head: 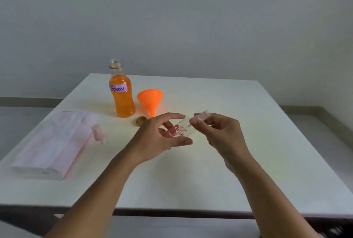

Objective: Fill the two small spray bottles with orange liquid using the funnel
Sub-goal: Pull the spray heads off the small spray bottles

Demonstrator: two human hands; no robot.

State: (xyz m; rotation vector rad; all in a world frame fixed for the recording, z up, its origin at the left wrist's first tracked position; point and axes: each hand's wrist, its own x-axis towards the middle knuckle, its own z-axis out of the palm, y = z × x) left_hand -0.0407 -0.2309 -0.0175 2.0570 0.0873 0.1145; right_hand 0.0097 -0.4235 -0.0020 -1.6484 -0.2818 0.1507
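A small clear spray bottle with a red flower print is held tilted above the table in my left hand. My right hand pinches its clear cap at the upper end. An open bottle of orange liquid, labelled "Spray", stands at the back left. An orange funnel stands beside it, spout down. A second small spray bottle, pinkish and blurred, lies on the left.
A folded pink and white cloth lies at the left of the white table. A small gold bottle cap lies in front of the orange bottle. A grey wall rises behind.
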